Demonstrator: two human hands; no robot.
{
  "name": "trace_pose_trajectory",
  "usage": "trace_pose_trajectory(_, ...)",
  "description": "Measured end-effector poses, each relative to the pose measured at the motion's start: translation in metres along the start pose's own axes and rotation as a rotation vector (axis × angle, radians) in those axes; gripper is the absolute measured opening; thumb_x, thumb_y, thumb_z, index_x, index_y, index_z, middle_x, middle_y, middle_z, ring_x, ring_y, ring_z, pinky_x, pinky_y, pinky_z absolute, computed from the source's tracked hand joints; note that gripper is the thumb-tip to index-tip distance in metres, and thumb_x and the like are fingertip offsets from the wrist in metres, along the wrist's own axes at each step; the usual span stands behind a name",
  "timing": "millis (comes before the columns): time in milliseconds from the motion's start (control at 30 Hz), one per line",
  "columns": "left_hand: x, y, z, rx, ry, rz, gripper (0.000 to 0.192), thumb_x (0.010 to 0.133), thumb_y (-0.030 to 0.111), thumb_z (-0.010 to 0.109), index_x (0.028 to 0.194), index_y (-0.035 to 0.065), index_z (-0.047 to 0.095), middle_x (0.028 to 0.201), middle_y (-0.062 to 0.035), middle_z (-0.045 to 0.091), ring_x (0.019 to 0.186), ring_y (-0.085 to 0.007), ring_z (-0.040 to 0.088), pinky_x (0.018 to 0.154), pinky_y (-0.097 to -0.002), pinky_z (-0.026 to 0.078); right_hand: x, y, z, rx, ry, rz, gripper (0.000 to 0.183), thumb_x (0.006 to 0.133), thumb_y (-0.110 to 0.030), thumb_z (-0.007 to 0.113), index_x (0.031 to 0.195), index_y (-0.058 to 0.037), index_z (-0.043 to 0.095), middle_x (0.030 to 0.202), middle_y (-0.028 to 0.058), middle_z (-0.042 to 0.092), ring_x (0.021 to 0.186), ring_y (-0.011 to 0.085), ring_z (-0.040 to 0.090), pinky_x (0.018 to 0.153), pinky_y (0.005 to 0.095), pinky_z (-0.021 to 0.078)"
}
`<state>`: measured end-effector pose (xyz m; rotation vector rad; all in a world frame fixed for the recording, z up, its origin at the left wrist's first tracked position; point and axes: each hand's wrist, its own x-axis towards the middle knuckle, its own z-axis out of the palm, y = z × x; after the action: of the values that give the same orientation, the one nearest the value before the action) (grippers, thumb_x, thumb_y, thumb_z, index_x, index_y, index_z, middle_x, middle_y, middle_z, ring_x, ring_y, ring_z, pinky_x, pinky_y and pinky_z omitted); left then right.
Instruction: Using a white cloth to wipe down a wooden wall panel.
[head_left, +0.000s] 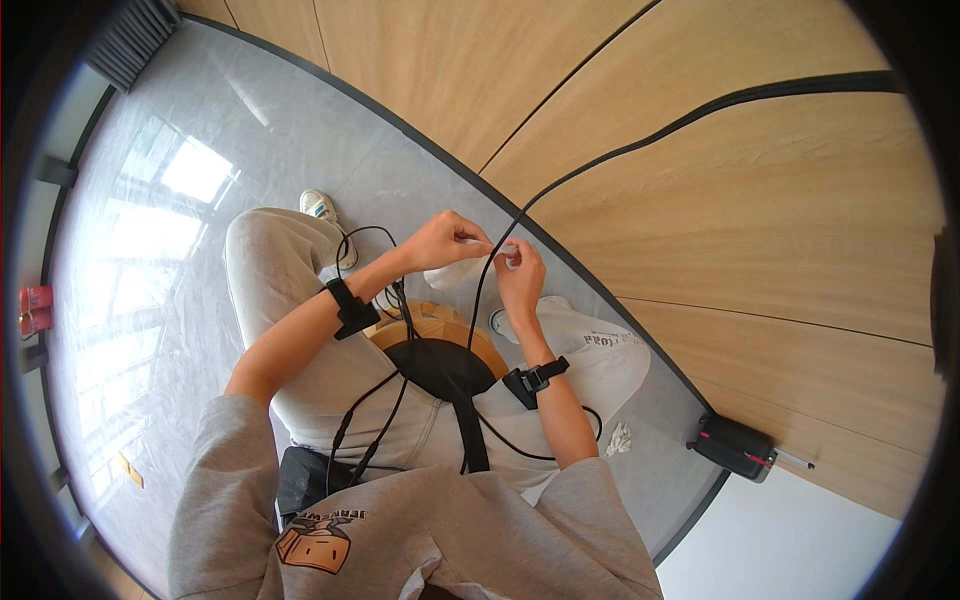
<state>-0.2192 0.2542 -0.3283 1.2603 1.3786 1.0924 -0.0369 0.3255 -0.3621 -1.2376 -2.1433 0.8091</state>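
Both hands are raised in front of me, close together, above the floor between my knees. My left hand (450, 241) pinches a thin white item (455, 271), a soft sheet or bag, whose lower part hangs beneath the fingers. My right hand (521, 271) has thumb and forefinger curled together at the item's other end; the grip there is partly hidden. A black cable (480, 300) passes in front, between the two hands. Black straps with small devices sit on both forearms. Below the hands is a round wooden stool (487, 352) with a black top, between my legs.
Wood-panelled cabinets (675, 210) stand ahead and to the right, with a dark skirting along the grey floor (360, 150). A black case (735, 448) lies at right. A crumpled white tissue (619, 439) is on the floor near my right leg. Red cans (35, 309) stand far left.
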Motion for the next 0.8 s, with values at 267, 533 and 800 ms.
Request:
trace_pose_trajectory(267,0.000,0.000,0.005,-0.050,0.021,0.006,0.019,0.085,0.016,0.068,0.092,-0.0012,0.073,0.074,-0.0056,0.068,0.066,-0.0074,0.056,0.061,-0.0252,0.046,0.002,0.001,0.000,0.246,-0.022,0.132,0.013,0.079,-0.002,0.068,0.091,0.0002,0.065,0.070,0.0060,0.064,0.064,0.0111,0.061,0.060,0.0255,0.0484)
trace_pose_trajectory(533,0.000,-0.003,0.004,-0.035,0.015,0.014,0.020,0.086,0.017,0.067,0.092,-0.0022,0.072,0.075,-0.0065,0.069,0.068,-0.0078,0.057,0.063,-0.0256,0.046,0.001,0.002,0.002,0.196,0.009,0.048,0.013,0.081,-0.002,0.067,0.092,0.0017,0.069,0.079,0.0104,0.070,0.072,0.0158,0.067,0.066,0.0269,0.0517)
trace_pose_trajectory(800,0.005,-0.011,-0.015,-0.031,0.084,-0.034,0.020,0.088,0.016,0.065,0.092,-0.0031,0.071,0.078,-0.0087,0.070,0.075,-0.0102,0.062,0.070,-0.0270,0.050,0.003,0.009,0.004,0.272,-0.047,0.032,0.015,0.083,-0.004,0.065,0.095,0.0018,0.070,0.086,0.0123,0.070,0.081,0.0173,0.067,0.073,0.0275,0.0524)
